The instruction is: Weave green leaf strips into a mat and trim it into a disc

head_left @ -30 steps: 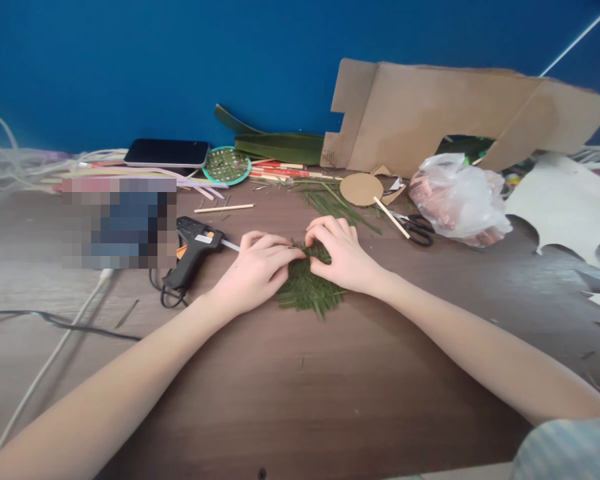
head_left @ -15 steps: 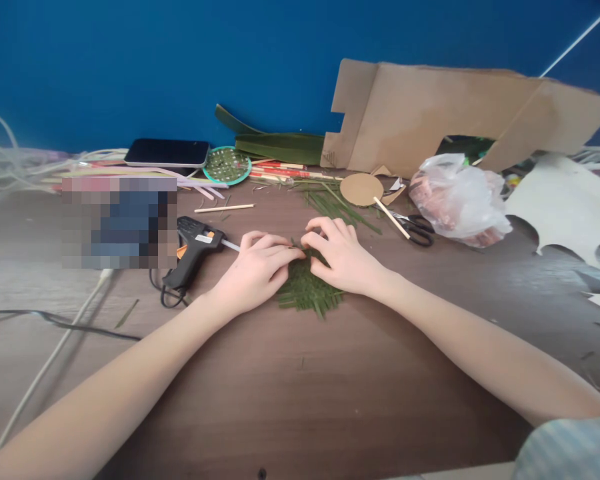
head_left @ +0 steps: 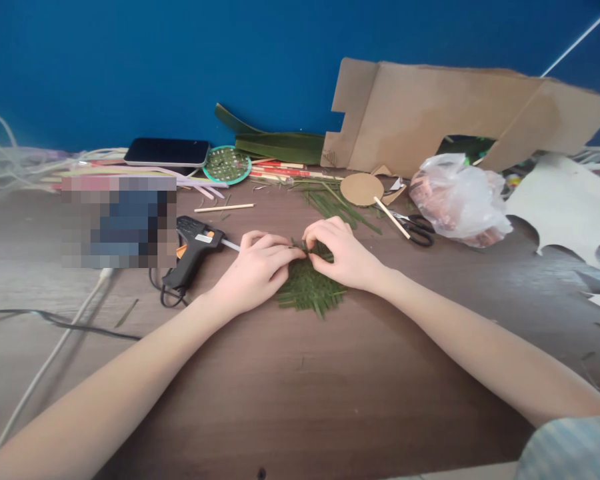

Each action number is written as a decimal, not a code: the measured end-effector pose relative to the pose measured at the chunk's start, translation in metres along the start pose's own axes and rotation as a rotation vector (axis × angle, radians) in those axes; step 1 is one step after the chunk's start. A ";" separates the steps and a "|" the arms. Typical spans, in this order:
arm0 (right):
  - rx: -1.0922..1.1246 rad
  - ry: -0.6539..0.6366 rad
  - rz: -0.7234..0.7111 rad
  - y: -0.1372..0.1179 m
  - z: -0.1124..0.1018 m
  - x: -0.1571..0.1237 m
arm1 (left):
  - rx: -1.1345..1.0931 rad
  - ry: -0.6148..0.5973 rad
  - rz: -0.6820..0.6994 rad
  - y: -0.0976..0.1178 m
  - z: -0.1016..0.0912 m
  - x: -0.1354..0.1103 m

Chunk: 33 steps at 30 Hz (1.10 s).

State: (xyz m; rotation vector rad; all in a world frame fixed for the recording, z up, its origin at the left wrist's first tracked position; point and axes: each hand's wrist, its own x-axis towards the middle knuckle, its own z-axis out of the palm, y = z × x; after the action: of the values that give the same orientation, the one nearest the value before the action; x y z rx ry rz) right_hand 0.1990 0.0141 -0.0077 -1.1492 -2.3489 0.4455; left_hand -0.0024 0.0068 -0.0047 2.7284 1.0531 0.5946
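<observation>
A small mat of woven green leaf strips (head_left: 307, 290) lies on the brown wooden table (head_left: 300, 387). My left hand (head_left: 253, 270) rests on the mat's left edge, fingers pressed together on it. My right hand (head_left: 343, 253) sits on the mat's upper right, thumb and fingers pinching a strip at the top edge. The fingertips of both hands nearly meet above the mat. The top of the mat is hidden under my hands.
A black glue gun (head_left: 193, 250) lies left of my hands, its cord trailing left. Behind are loose green strips (head_left: 330, 200), a cardboard disc on a stick (head_left: 363, 190), scissors (head_left: 417, 228), a plastic bag (head_left: 457, 200), a phone (head_left: 167, 152), a teal woven disc (head_left: 227, 165) and cut cardboard (head_left: 430, 110).
My right hand's fingers have curled in and shifted slightly left along the mat's top edge. My left hand has stayed put.
</observation>
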 end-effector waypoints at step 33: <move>0.202 0.026 0.064 0.005 -0.001 0.000 | 0.012 -0.004 -0.001 0.000 0.002 0.000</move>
State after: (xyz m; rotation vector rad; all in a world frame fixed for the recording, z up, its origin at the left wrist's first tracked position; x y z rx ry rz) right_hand 0.2026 0.0173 -0.0089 -1.1299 -2.1917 0.6694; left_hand -0.0016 0.0069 -0.0060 2.7385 1.0605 0.5846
